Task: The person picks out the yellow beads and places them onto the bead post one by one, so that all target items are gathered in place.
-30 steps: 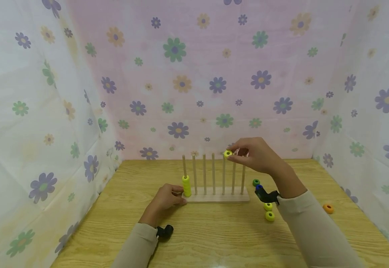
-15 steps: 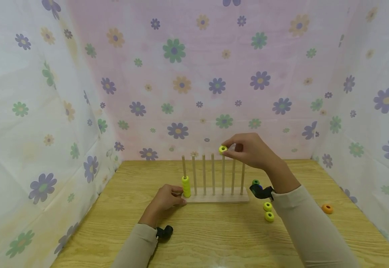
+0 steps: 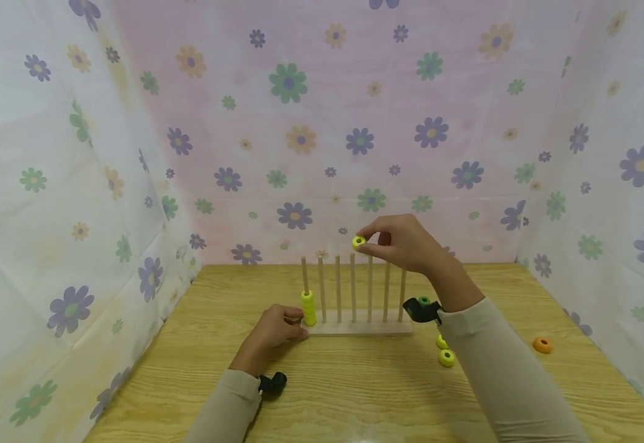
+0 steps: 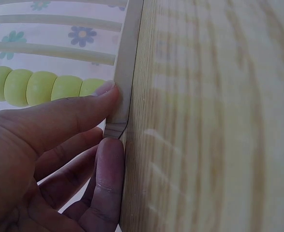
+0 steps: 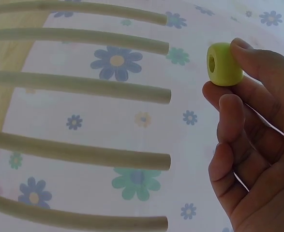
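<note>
My right hand pinches a yellow bead between thumb and fingers, above the peg tops near the middle of a wooden peg rack. In the right wrist view the held bead shows its hole, apart from the peg tips. My left hand holds the left end of the rack's base, thumb on one side and fingers on the other. Several yellow beads are stacked on the leftmost peg, just beside the left thumb. The other pegs bear no beads.
Right of the rack, two yellow beads and a green bead lie on the wooden table, partly behind the right wrist's camera. An orange bead lies farther right. Flowered cloth encloses the back and sides.
My right hand has carried the yellow bead leftward and slightly up, from the right-hand pegs toward the middle ones. The left hand and the rack stay put.
</note>
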{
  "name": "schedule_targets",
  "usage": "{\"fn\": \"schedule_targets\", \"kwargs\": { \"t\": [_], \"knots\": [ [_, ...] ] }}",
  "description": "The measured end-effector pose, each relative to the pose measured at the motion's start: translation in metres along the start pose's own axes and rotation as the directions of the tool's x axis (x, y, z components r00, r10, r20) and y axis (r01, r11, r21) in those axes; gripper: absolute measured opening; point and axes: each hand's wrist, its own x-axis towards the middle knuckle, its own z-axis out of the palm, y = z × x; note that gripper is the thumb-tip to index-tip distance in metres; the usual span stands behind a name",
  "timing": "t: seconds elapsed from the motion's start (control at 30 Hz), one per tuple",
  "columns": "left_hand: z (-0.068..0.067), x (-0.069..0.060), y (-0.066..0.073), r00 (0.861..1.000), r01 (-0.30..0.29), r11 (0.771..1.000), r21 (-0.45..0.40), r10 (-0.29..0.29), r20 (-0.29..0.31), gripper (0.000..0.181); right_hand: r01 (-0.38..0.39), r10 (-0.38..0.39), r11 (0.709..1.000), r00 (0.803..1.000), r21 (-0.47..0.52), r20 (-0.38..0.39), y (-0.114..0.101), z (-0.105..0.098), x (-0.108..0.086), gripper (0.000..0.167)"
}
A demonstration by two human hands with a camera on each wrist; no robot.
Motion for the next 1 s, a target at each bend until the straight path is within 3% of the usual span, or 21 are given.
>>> {"fn": "schedule_targets", "kwargs": {
  "t": [1.0],
  "knots": [
    [0.000, -0.001, 0.002, 1.000, 0.017, 1.000, -0.016, -0.017, -0.002, 0.050, -0.033, 0.032, 0.999, 0.999, 0.038, 0.028, -0.013, 0.014, 0.020, 0.030]
  ]
}}
